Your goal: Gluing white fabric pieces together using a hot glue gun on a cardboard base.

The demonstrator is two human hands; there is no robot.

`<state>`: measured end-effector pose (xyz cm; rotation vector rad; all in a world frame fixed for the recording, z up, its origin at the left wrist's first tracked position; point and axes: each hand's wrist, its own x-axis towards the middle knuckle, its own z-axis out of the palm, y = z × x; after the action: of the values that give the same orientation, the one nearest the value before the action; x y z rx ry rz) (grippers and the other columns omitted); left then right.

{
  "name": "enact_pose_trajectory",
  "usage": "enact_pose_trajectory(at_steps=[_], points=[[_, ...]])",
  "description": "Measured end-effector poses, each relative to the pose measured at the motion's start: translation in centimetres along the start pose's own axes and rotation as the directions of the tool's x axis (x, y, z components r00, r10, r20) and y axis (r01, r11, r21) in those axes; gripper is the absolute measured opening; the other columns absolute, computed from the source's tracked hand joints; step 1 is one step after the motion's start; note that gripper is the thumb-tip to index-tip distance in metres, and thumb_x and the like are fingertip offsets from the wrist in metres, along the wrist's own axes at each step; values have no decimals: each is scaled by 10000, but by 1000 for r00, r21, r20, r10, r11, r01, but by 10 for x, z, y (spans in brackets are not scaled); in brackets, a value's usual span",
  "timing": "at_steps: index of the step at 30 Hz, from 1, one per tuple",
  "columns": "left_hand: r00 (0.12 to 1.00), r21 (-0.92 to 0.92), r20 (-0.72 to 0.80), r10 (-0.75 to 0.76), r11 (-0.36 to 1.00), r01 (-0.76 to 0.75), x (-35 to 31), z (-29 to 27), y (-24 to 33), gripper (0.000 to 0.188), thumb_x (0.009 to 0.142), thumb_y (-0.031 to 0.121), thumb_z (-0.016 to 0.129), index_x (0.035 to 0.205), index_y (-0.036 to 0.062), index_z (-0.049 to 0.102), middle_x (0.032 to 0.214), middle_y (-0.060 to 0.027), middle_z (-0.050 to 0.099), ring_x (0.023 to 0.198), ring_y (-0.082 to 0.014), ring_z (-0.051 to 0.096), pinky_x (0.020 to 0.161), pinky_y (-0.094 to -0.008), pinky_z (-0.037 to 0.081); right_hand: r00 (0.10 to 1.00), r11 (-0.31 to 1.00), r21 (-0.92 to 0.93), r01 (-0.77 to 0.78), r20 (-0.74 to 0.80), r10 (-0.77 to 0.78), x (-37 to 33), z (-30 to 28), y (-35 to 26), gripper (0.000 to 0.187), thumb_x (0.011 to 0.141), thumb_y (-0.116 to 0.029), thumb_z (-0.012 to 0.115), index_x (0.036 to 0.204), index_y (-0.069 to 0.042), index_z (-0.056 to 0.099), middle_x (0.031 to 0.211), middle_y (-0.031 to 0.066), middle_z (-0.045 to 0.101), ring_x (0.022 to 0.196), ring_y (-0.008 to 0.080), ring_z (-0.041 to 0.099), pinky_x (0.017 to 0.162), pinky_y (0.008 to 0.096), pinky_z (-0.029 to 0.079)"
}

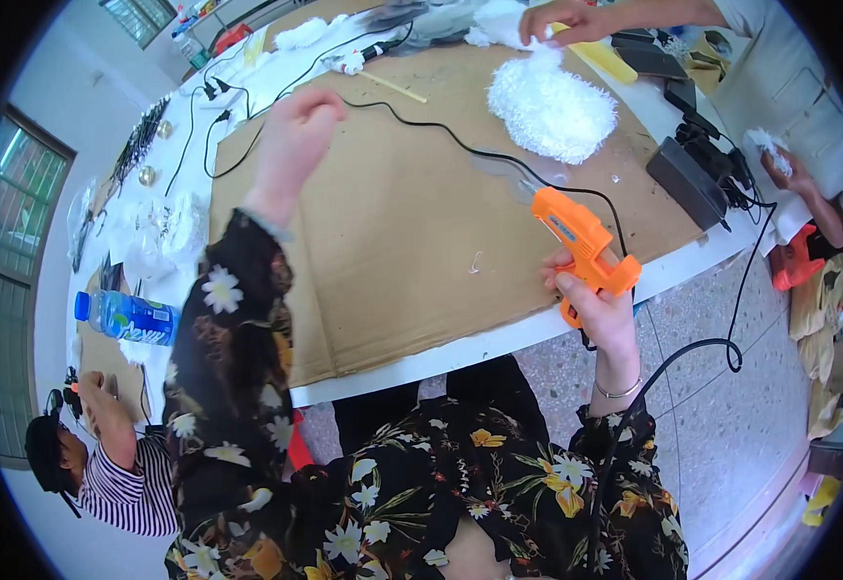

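My right hand (590, 304) grips an orange hot glue gun (576, 232) above the right part of the brown cardboard (402, 251), its nozzle pointing up and left. Raised over the cardboard's far left side, my left hand (303, 135) has its fingers curled together; whether anything small is pinched in them is hidden. A white, shaggy, rounded piece (552, 108) lies on the far right of the cardboard. Beyond the glue gun's nozzle, a black cord (460, 145) crosses the cardboard. A thin pale stick (392, 87) lies near the far edge.
Across the table, another person's hand (571, 24) touches white fluff; their other hand (790, 174) holds a white piece. A black box (687, 184) with cables sits at right. A blue-capped bottle (127, 317) lies at left, near clear plastic bags (165, 232). A person in stripes (131, 483) works lower left.
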<state>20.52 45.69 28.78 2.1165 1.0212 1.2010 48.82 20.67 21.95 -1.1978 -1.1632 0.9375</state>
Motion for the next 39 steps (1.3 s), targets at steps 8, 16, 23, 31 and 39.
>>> enact_pose_trajectory(at_steps=[8, 16, 23, 31, 39], points=[[994, -336, 82, -70, 937, 93, 6, 65, 27, 166, 788, 90, 495, 767, 2, 634, 678, -33, 617, 677, -89, 573, 628, -233, 445, 996, 999, 44, 11, 85, -15, 0, 7, -6, 258, 798, -18, 583, 1049, 24, 542, 951, 102, 613, 816, 147, 618, 731, 286, 508], [946, -580, 298, -126, 763, 284, -63, 100, 85, 182, 912, 125, 563, 955, -25, 657, 797, -38, 641, 757, -96, 593, 724, -232, 471, 992, 978, 173, 113, -74, -101, 2, 6, 1, 249, 800, -25, 611, 1036, 3, 536, 1001, 111, 591, 862, 165, 601, 757, 300, 504], [910, -537, 393, -134, 770, 345, -92, 101, 96, 173, 909, 119, 570, 944, -28, 654, 795, -49, 647, 755, -102, 599, 732, -238, 477, 978, 982, 89, 165, -144, -151, 14, 25, -28, 311, 775, 56, 650, 1061, -12, 546, 1027, 58, 589, 852, 76, 542, 741, 240, 462], [956, -595, 16, -293, 766, 245, -108, 35, 57, 185, 918, 138, 554, 919, -29, 633, 729, -31, 610, 685, -95, 575, 674, -238, 470, 878, 552, -688, 471, 304, -370, 31, 32, -32, 253, 706, -35, 692, 921, 6, 566, 890, 141, 561, 788, 337, 569, 709, 345, 480], [948, -604, -49, -314, 765, 222, -127, 35, 47, 185, 919, 141, 554, 917, -28, 629, 727, -25, 603, 681, -88, 560, 668, -230, 461, 793, 499, -631, 594, 566, -227, 41, 50, -38, 396, 660, -41, 678, 1040, 3, 578, 1012, 156, 570, 911, 346, 570, 798, 384, 477]])
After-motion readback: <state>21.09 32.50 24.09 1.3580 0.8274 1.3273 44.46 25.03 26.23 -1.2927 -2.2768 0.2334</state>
